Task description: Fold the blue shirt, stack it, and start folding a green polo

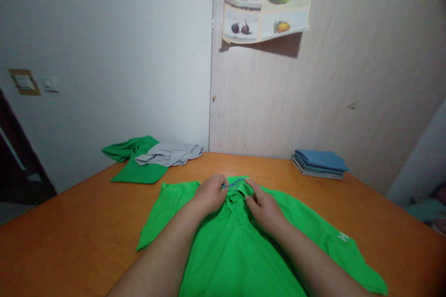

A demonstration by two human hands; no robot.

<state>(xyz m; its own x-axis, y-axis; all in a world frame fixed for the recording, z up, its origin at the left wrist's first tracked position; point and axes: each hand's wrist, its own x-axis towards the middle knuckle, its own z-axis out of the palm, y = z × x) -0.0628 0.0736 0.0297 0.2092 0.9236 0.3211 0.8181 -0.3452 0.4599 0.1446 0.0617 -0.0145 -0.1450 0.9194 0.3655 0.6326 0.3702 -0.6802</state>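
A green polo shirt lies spread on the table, its collar toward the far side and its placket facing up. A blue strip shows inside the neck. The shirt's left sleeve looks folded or bunched, while the right one stretches out with a white mark on it. My left hand is closed on the left side of the collar, fingers curled over the edge. On the collar's right side is my right hand, holding the collar flap between thumb and index finger. The shirt's lower part runs out of view.
The orange-brown table meets the wall at the back. At back left lie a loose green garment and a crumpled grey cloth. A folded stack of blue and checked cloths sits at back right. A fruit picture hangs above.
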